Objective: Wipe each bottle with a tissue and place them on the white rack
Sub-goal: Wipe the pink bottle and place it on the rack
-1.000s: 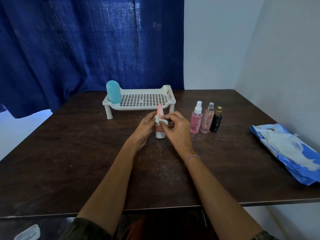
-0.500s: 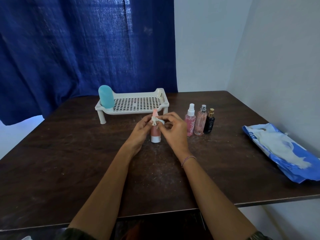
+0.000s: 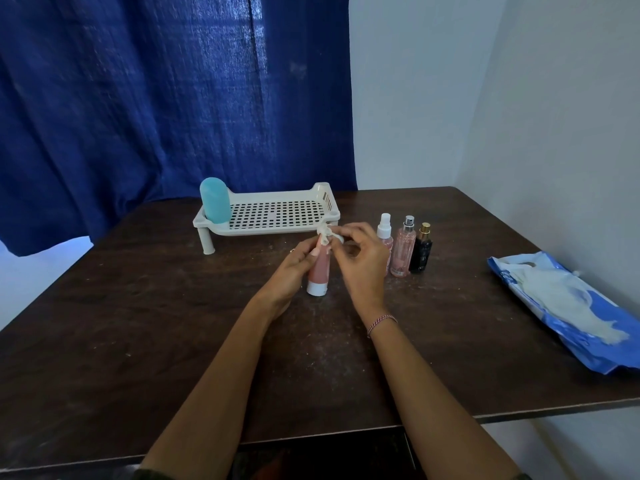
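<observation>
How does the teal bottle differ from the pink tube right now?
The teal bottle stands on the white rack, untouched; the pink tube is off the rack, gripped by the left hand while the right hand pinches a tissue at its top. The teal bottle is one colour; the pink tube has a white cap at the bottom. Both are roughly upright.

Both my forearms are bare from wrist almost to elbow.

Right wrist, centre of the frame: thin bracelet [image 3: 382, 323], pink and white strands. Too fine to tell whether it is twisted or beaded.

Left sleeve [image 3: 148, 474], bottom edge, left of centre: dark olive cloth with a mottled look.

Right sleeve [image 3: 519, 476], bottom edge, right of centre: only a sliver shows, in the same dark green.

My left hand [image 3: 291, 275]: pale thumbnail. A small glint on one finger may be a ring; can't tell.

My right hand [image 3: 363, 268]: bare.
</observation>
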